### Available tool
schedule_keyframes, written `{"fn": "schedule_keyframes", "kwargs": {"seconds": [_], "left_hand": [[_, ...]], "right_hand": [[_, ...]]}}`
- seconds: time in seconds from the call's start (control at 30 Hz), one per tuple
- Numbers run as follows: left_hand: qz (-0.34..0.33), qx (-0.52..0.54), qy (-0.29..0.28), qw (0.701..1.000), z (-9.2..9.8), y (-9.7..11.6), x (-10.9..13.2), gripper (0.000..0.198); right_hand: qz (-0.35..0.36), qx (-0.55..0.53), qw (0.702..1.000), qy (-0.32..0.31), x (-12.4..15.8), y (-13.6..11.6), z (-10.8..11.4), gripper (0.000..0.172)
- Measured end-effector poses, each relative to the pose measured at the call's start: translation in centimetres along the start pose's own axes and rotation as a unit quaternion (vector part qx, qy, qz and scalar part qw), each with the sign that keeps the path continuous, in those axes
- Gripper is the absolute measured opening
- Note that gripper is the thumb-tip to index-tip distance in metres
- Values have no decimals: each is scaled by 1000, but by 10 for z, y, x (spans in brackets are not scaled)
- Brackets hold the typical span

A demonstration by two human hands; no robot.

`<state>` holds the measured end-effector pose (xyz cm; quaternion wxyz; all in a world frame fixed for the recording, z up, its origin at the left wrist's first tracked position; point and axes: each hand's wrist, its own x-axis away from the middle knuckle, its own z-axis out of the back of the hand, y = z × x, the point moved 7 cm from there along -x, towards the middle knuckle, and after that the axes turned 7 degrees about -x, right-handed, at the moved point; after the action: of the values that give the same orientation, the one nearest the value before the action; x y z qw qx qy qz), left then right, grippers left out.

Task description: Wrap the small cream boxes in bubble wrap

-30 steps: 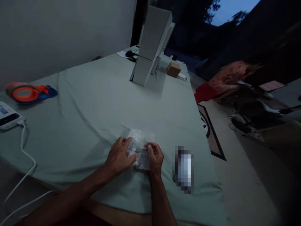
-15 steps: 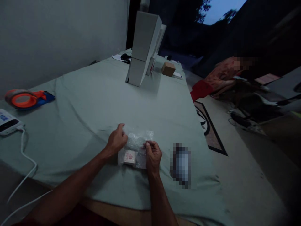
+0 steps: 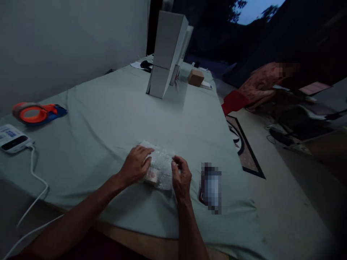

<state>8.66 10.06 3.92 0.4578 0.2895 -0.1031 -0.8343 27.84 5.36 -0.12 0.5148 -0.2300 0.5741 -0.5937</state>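
A sheet of clear bubble wrap (image 3: 162, 162) lies on the table, with a small pale box with reddish print (image 3: 151, 176) at its near left part. My left hand (image 3: 136, 163) rests over the wrap's left side, fingers stretched across it and thumb apart, partly covering the box. At the right edge of the wrap is my right hand (image 3: 182, 177), its fingers curved and a gap showing between thumb and forefinger. Whether those fingertips touch the film is hard to tell in the dim light.
An orange-and-blue tape dispenser (image 3: 38, 113) and a white device (image 3: 15, 139) with a cable lie on the left. Tall white boxes (image 3: 166, 54) stand farther back beside a brown carton (image 3: 195, 77). A pixelated object (image 3: 211, 189) lies right. A person (image 3: 257, 85) sits beyond.
My left fingers have spread forward over the wrap from a pinch at its far left corner. My right hand has shifted slightly right, and its thumb and forefinger have parted.
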Motion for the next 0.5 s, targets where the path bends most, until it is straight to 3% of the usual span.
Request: {"fn": "schedule_keyframes", "kwargs": {"seconds": [0.1,0.23,0.3,0.4,0.43,0.5], "left_hand": [[-18,-34,-81,996,-12,11,9,35],[41,-27,-76,996,0,12,22,39],[39,8,-77,996,9,21,37,41],[35,23,-149,988,6,29,73,37],[36,14,-183,982,0,29,86,35],[26,5,-234,972,-11,27,107,35]], "right_hand": [[-36,-40,993,-108,2,-5,-15,33],[-111,-89,971,-193,3,-10,-17,41],[-126,-101,950,-269,9,-20,-16,41],[-103,-22,890,-444,36,-36,-20,31],[-93,24,871,-482,46,-37,-19,27],[-81,107,855,-501,62,-36,-16,21]]}}
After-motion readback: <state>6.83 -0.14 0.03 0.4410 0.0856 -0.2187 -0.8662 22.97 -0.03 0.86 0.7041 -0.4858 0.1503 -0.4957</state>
